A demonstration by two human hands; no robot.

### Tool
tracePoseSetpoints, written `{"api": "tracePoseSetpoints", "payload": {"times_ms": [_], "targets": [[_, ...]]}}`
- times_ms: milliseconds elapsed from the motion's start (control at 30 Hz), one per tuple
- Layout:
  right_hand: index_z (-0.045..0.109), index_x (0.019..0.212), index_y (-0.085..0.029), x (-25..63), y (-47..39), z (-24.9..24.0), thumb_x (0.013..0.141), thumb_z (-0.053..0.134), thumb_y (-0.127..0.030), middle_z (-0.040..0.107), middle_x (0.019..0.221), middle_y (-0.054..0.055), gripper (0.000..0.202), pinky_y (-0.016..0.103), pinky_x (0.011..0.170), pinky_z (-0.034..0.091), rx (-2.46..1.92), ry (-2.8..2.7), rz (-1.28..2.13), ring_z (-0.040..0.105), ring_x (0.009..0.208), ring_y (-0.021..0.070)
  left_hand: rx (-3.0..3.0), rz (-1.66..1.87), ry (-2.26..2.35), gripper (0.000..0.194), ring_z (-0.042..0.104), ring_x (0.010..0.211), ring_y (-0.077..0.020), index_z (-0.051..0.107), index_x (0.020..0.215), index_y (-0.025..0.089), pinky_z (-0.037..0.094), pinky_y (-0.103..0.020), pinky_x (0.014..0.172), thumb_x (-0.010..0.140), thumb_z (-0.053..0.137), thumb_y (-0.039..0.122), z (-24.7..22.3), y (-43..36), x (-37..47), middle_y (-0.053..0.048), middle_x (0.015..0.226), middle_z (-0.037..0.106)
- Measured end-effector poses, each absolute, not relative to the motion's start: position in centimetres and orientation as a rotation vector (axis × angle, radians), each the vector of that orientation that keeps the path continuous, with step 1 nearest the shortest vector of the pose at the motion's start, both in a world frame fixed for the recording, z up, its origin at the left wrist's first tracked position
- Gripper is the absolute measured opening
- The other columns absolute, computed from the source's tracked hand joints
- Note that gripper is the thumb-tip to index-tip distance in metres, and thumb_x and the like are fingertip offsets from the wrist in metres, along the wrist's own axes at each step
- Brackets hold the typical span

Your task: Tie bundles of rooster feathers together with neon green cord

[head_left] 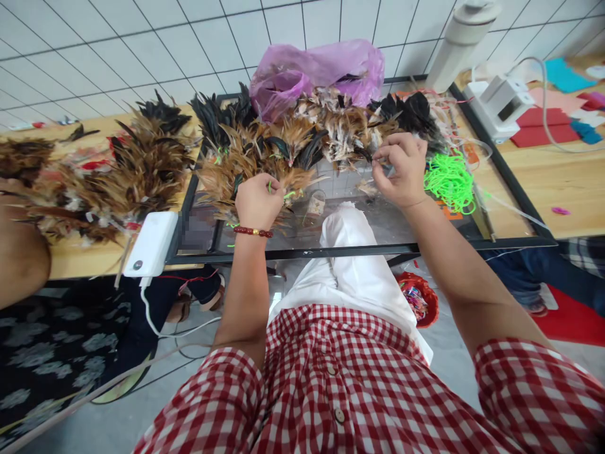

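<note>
My left hand [259, 200] is closed at the front of a heap of brown feathers [227, 173]. Bits of bright green cord [293, 194] show at its fingers. My right hand [401, 169] has its fingers curled together at the right edge of a pile of pale and brown feathers [347, 129]. What it pinches, if anything, is too small to make out. Black feathers [416, 113] lie behind it, and a tangle of bright green cord [449, 181] lies just to its right. Both hands are above a glass-topped table with a black frame [302, 253].
A pink plastic bag [321, 69] stands against the tiled wall. On the left are a white power bank [152, 243], more feathers [151, 157] and another person's arm [21, 246]. A white power strip [501, 104] is at right. Below stands a red basket [428, 309].
</note>
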State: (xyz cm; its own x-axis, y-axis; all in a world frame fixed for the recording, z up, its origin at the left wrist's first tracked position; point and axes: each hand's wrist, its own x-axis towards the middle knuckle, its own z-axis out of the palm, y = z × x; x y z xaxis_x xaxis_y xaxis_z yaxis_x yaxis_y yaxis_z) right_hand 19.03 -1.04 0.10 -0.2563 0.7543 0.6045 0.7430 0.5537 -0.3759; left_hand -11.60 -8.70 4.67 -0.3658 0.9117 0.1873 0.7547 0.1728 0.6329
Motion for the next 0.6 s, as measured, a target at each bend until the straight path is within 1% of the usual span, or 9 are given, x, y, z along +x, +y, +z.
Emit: {"api": "tracePoseSetpoints", "payload": {"times_ms": [100,133,167,200,267,333,433,533,600], "targets": [[0.071,0.102,-0.025,18.9,-1.1,0.3,0.092,0.059,-0.036,0.069,0.12,0.013,0.02,0.059,0.111,0.036,-1.199,-1.987,0.086,0.06,0.12,0.035,1.831,0.798,2.299,0.006,0.067,0.108,-0.039,0.07,0.076,0.02,0.048,-0.055,0.099,0.081,0.067,0.022,5.2,-10.4,-10.0,-0.013,0.096,0.075],[0.072,0.099,-0.025,18.9,-1.1,0.3,0.09,0.06,-0.037,0.071,0.117,0.012,0.019,0.058,0.11,0.037,-1.191,-1.991,0.107,0.061,0.117,0.034,1.932,0.842,2.255,0.01,0.064,0.115,-0.0408,0.071,0.078,0.02,0.047,-0.057,0.103,0.084,0.065,0.024,5.4,-10.6,-9.0,-0.015,0.105,0.075],[0.073,0.096,-0.025,19.0,-0.9,0.2,0.089,0.062,-0.038,0.073,0.112,0.011,0.018,0.056,0.108,0.039,-1.171,-2.009,0.139,0.063,0.113,0.0328,2.01,0.924,2.149,0.015,0.063,0.117,-0.0384,0.073,0.082,0.02,0.047,-0.054,0.103,0.088,0.06,0.025,5.6,-10.7,-7.9,-0.014,0.109,0.075],[0.073,0.094,-0.025,19.0,-0.7,0.1,0.087,0.065,-0.039,0.074,0.108,0.011,0.018,0.053,0.106,0.042,-1.134,-2.046,0.191,0.065,0.108,0.0312,2.044,0.927,1.981,0.015,0.065,0.114,-0.0344,0.074,0.084,0.021,0.049,-0.05,0.103,0.088,0.06,0.025,5.6,-10.6,-6.8,-0.013,0.107,0.076],[0.075,0.09,-0.023,19.0,-0.4,-0.2,0.083,0.069,-0.041,0.075,0.1,0.009,0.02,0.049,0.1,0.045,-1.048,-2.156,0.325,0.067,0.099,0.0284,2.02,0.78,1.709,0.009,0.07,0.097,-0.0283,0.074,0.077,0.022,0.054,-0.041,0.096,0.083,0.068,0.026,5.4,-9.8,-4.9,-0.009,0.09,0.076],[0.076,0.088,-0.021,19.3,0.0,-0.6,0.081,0.073,-0.044,0.076,0.097,0.009,0.024,0.049,0.099,0.045,-1.043,-2.256,0.411,0.068,0.098,0.0287,1.983,0.647,1.676,0.012,0.071,0.088,-0.0267,0.071,0.07,0.021,0.055,-0.039,0.092,0.08,0.071,0.026,4.8,-8.2,-4.1,-0.008,0.079,0.073],[0.078,0.093,-0.021,19.9,0.7,-1.2,0.082,0.076,-0.048,0.075,0.097,0.009,0.029,0.053,0.1,0.042,-1.222,-2.238,0.358,0.066,0.103,0.0322,1.899,0.672,1.866,0.014,0.071,0.094,-0.0292,0.066,0.065,0.02,0.054,-0.041,0.096,0.077,0.072,0.02,4.0,-5.6,-4.7,-0.01,0.078,0.072],[0.077,0.105,-0.021,20.5,1.3,-1.4,0.084,0.076,-0.046,0.075,0.101,0.01,0.033,0.049,0.095,0.044,-1.31,-2.072,0.3,0.066,0.1,0.0304,1.897,0.796,1.926,0.014,0.07,0.103,-0.0308,0.065,0.066,0.019,0.051,-0.045,0.105,0.079,0.068,0.014,4.0,-3.1,-5.9,-0.011,0.081,0.071],[0.078,0.106,-0.02,20.4,1.5,-1.2,0.087,0.074,-0.042,0.075,0.101,0.01,0.029,0.046,0.091,0.045,-1.314,-2.023,0.293,0.066,0.097,0.0284,1.877,0.913,1.866,0.018,0.069,0.107,-0.0299,0.062,0.062,0.02,0.049,-0.043,0.109,0.076,0.069,0.01,4.3,-1.4,-6.1,-0.009,0.076,0.069]]}}
